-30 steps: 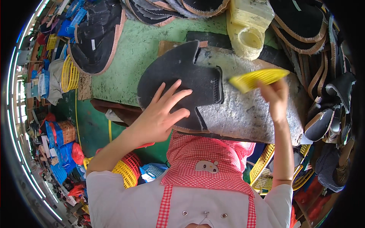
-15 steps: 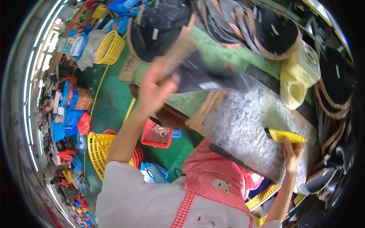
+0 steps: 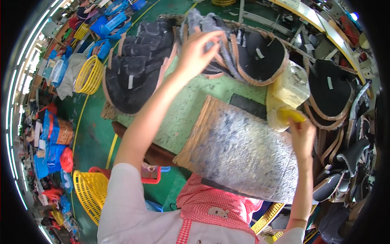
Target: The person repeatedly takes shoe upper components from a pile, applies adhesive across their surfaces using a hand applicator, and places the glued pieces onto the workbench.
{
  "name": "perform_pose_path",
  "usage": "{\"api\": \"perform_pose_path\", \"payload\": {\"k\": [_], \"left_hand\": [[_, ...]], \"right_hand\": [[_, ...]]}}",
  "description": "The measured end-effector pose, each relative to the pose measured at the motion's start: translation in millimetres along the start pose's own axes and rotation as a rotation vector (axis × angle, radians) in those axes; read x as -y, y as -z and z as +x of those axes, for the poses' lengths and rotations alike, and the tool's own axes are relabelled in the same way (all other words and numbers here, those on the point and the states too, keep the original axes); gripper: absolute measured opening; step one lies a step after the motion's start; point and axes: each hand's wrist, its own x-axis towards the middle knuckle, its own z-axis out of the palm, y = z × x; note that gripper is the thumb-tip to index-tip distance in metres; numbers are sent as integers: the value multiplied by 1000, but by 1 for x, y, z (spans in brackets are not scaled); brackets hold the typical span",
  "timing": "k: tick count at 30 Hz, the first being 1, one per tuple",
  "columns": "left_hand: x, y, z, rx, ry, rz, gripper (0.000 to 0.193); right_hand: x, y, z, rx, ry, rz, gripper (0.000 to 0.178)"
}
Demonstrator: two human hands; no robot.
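Note:
My left hand is over a pile of grey, fuzzy-lined shoe upper pieces at the far side of the bench. Its thumb and index finger are apart with a gap between them. A yellow ribbed hand tool is pinched in the fingers of my right hand, at the mouth of a cloudy yellowish plastic jug lying on its side. The tool's tip is hidden or blurred there. Nearer me is a board with a whitish, stained surface, no piece lying on it.
Black stitched uppers lie stacked on the green bench at left, far middle and right. More pieces hang at right. Yellow baskets and a red bin stand on the floor at left.
My left hand has moved up and right to the far pile and no longer holds the dark upper piece. My right hand has carried the yellow tool from above the board to the jug's mouth.

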Motion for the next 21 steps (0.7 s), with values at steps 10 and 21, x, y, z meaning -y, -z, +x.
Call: {"api": "perform_pose_path", "payload": {"k": [10, 21], "left_hand": [[-3, -138, 81, -141, -132, 549, 37], [-18, 59, 107, -190, 193, -620, 54]], "right_hand": [[-22, 10, -21, -51, -441, 670, 13], [-26, 12, -28, -55, -418, 855, 16]]}}
